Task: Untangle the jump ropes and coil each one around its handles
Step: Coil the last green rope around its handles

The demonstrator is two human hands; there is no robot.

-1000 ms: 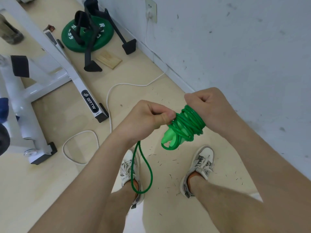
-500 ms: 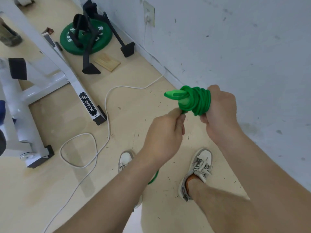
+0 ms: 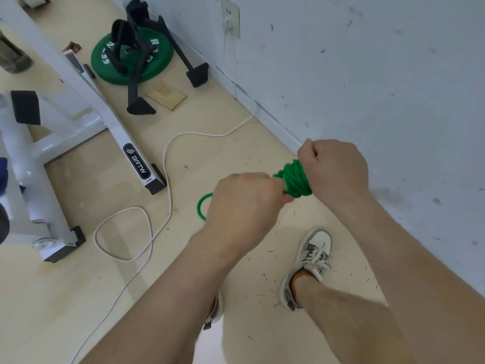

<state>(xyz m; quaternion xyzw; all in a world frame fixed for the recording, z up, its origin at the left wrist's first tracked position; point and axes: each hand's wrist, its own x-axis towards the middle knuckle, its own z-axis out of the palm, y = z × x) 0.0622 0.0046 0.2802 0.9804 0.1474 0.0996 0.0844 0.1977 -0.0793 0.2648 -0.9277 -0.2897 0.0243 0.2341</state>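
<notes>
Reading the writing first: the white frame [image 3: 105, 109] on your left carries a black label [image 3: 137, 164] on its near leg that spells "BRTW". The green weight plate [image 3: 157, 64] farther back by the wall [image 3: 367, 74] has white lettering. Only an "R" and what look like digits show past the black gear [image 3: 123, 30] lying over it, and the rest cannot be read.

Your right hand [image 3: 333, 169] is a tight fist with the knuckles up, clenched round one end of the green jump rope [image 3: 295, 177]. The handles are hidden inside the fist and the coils. Your left hand [image 3: 244, 203] has its back to the camera and its fingers curled, gripping the rope right against the bundle's left side. Exactly how the fingertips sit is hidden. Both hands almost meet in front of you, held above the floor [image 3: 236, 143] near the foot of the wall and ahead of your right shoe [image 3: 312, 258].

The rope is bright green and smooth, wound in many tight turns into a compact bundle between your two hands. A loose loop [image 3: 200, 206] of it arcs out just left of your left hand. Where it runs on is hidden behind that hand.
</notes>
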